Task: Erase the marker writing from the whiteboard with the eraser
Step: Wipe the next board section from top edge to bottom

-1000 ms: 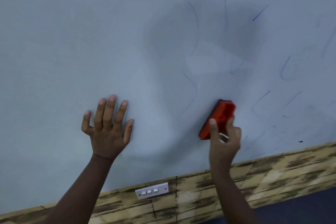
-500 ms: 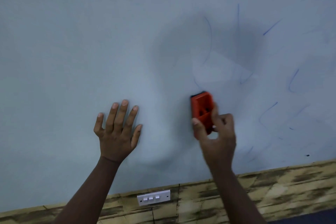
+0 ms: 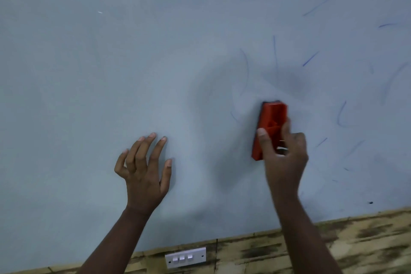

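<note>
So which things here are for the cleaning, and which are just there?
For the job:
- red eraser, held by the right hand
- whiteboard
- blue marker lines
- left hand, on the board

Just there:
- white switch plate
- patterned wall strip

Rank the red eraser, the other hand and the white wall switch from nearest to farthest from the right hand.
1. red eraser: held in the right hand, against the whiteboard.
2. left hand: to its left, fingers on the board.
3. wall switch: below the board's lower edge.
</note>
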Tool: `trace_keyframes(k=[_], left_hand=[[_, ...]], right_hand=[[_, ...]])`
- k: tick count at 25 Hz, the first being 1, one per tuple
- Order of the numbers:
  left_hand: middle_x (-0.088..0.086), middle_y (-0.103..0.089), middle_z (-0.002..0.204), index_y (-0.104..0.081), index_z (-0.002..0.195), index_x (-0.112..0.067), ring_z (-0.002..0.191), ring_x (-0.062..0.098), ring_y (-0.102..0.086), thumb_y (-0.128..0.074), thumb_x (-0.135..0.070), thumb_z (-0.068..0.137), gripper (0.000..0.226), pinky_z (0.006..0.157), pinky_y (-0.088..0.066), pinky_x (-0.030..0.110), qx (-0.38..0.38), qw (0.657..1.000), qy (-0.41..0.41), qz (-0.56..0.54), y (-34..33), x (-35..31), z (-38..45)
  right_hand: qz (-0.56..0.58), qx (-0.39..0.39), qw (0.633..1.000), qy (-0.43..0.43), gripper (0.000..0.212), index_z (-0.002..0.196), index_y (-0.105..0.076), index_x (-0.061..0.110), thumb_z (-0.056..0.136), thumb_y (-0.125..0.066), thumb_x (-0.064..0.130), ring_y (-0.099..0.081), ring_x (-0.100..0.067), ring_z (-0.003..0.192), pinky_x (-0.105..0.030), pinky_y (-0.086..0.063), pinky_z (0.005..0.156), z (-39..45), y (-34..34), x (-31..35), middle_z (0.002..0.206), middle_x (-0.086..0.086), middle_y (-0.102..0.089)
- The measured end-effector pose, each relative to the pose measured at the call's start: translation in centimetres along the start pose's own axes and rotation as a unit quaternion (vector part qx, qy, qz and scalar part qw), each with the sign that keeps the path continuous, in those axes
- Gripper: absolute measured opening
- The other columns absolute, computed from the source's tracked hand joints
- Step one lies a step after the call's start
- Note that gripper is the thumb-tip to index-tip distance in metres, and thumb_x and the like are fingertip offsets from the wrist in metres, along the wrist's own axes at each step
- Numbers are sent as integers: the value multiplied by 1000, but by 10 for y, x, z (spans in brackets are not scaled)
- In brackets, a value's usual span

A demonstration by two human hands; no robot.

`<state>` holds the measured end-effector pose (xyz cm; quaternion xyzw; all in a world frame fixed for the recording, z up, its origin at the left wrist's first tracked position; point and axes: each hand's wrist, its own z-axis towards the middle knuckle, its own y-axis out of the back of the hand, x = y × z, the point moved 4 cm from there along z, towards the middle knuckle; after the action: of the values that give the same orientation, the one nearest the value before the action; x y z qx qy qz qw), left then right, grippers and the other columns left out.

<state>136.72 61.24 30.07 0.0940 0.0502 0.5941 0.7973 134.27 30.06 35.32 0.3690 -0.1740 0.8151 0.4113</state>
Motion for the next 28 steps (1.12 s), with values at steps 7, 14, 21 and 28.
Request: trace_keyframes(k=[7,14,21,28], left_hand=[[14,-36,167,-46,156,-13,157,31,-30,-48,-32,109,51,118,-20,51,-57,994,90,-32,29,21,97],[23,-19,173,-27,167,-10,164,30,-8,-43,-38,112,63,125,-17,66,-42,997,31,51,23,41,143],[23,-18,173,-24,168,-9,164,30,-5,-41,-37,113,63,128,-12,65,-45,997,27,57,19,38,139],[22,-17,173,-27,167,-7,165,31,-6,-42,-35,113,62,129,-11,64,-56,996,27,59,18,36,138]], right_hand=[[-111,158,947,256,66,141,-59,20,89,-64,61,-49,-13,80,-30,-54,62,-79,-66,66,97,0,-51],[6,48,994,99,69,140,-64,26,82,-69,64,-62,-17,73,-40,-59,64,14,-21,52,92,2,-50],[123,-47,991,-28,51,130,-69,30,87,-77,55,-60,-2,79,-36,-59,82,95,29,19,95,-5,-58],[-7,58,977,207,65,135,-67,14,85,-71,57,-53,-22,75,-33,-50,65,15,-55,110,89,-2,-47]])
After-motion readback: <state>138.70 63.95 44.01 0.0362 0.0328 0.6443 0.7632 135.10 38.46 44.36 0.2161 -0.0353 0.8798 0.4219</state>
